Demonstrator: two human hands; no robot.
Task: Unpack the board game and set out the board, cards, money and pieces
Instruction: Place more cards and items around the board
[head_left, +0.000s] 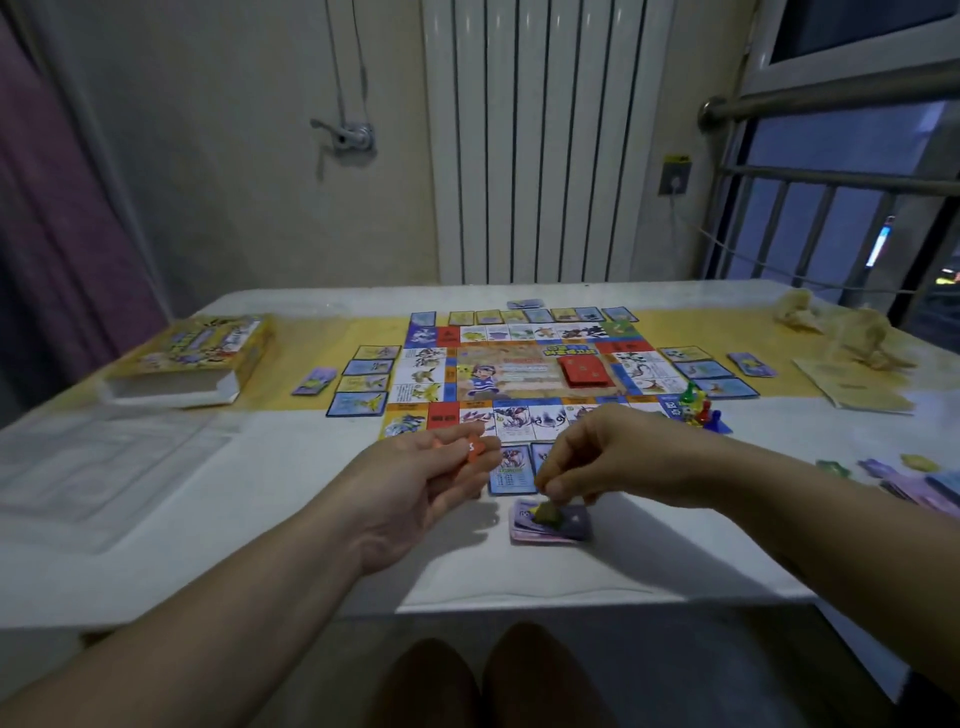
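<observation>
The game board (519, 371) lies open in the middle of the table, with property cards (363, 383) laid around its edges and a red card deck (583, 371) on its centre. My left hand (431, 480) holds small orange paper pieces (474, 448) near the board's front edge. My right hand (618, 457) pinches a small yellow-green piece (548, 513) over a little stack of purple money (553, 524). Coloured pawns (698, 408) stand at the board's front right corner.
The yellow game box (192, 358) sits at the left, with a clear plastic sheet (104, 462) in front of it. More money notes (919, 480) lie at the right edge. A folded leaflet (857, 387) and crumpled bags (841, 327) are at the far right.
</observation>
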